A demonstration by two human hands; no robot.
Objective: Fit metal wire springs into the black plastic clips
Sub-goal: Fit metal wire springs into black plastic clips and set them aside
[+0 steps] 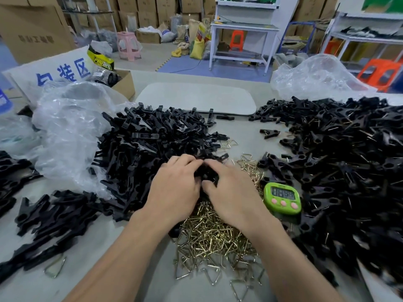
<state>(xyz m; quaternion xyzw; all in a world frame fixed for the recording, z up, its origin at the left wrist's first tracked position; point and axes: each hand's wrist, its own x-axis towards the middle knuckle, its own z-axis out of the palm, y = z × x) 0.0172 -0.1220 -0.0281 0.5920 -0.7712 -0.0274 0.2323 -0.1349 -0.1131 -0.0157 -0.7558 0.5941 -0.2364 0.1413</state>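
Observation:
Both hands meet at the table's middle over a black plastic clip. My left hand curls its fingers round the clip's left side, and my right hand pinches its right side. Whether a spring sits in this clip is hidden by the fingers. Under and below my wrists lies a heap of brass-coloured wire springs. A big pile of bare black clips spreads to the left and behind my hands. On the right, a wide pile of clips with springs fitted covers the table.
A green digital timer lies just right of my right hand. Crumpled clear plastic bags sit at the left and back right. A grey tray lies behind the piles. A lone spring lies front left. Cartons and stools stand beyond.

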